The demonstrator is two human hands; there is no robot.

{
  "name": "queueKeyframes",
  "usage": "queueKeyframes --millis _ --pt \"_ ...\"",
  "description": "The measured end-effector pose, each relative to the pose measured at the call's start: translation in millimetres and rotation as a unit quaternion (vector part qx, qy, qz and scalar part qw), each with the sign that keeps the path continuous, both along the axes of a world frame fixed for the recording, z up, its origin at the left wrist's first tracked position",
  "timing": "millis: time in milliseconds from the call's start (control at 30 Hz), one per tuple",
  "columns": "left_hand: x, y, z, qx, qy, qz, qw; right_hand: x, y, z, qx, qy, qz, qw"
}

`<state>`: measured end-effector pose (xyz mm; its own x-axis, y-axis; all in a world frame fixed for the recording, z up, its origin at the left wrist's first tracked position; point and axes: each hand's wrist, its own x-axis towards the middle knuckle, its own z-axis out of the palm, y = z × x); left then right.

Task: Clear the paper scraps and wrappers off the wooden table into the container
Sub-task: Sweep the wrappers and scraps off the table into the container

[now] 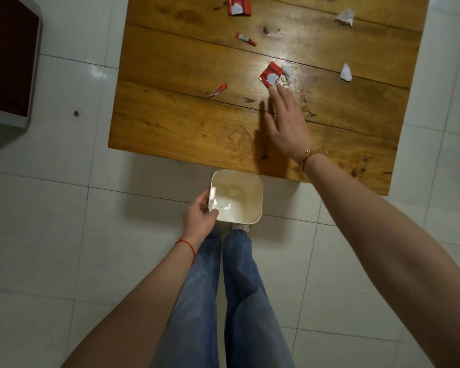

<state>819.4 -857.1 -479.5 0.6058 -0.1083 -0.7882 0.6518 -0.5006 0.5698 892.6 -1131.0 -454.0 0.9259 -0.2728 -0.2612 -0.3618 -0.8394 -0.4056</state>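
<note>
No readable text anywhere

The red-and-white wrappers (270,75) on the wooden table (170,123) carry white patches of print, but it is too blurred to make out a single letter, brand or number; the cream container (250,219) shows no label.

The left hand (200,218) grips the rim of a cream container (239,197) held just off the near edge of the wooden desk (186,128). The right hand (287,123) lies flat over the desk, fingers (276,95) straight, tips touching a red-and-white wrapper (270,75). Farther from the container lie more red wrapper scraps (246,39) and white paper scraps (345,72).
</note>
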Motion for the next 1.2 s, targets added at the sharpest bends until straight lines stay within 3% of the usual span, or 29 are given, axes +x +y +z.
queueKeyframes --millis 300,467,667,833,933,1100,1200 --pt "15 -6 -8 -0.025 0.024 0.036 0.999 50 -14 -13 -0.031 0.046 0.032 0.998" --pt "19 -5 -6 -0.025 0.030 0.029 0.999 22 5 -11 -0.010 0.029 0.061 0.998" --pt "19 -4 -2 -0.022 0.028 0.020 0.999 -34 46 -9 0.000 0.025 0.170 0.985" --pt "20 -4 2 -0.023 0.028 0.027 0.999 -71 82 -6 0.085 -0.010 0.226 0.970" --pt "21 -1 3 -0.018 0.028 0.022 0.999 -75 90 -4 0.151 -0.034 0.201 0.967" --pt "25 5 3 -0.010 0.033 0.006 0.999 -27 67 -5 0.071 -0.070 0.095 0.990" --pt "28 7 2 -0.007 0.025 0.004 1.000 18 51 -8 0.108 -0.048 0.036 0.992"
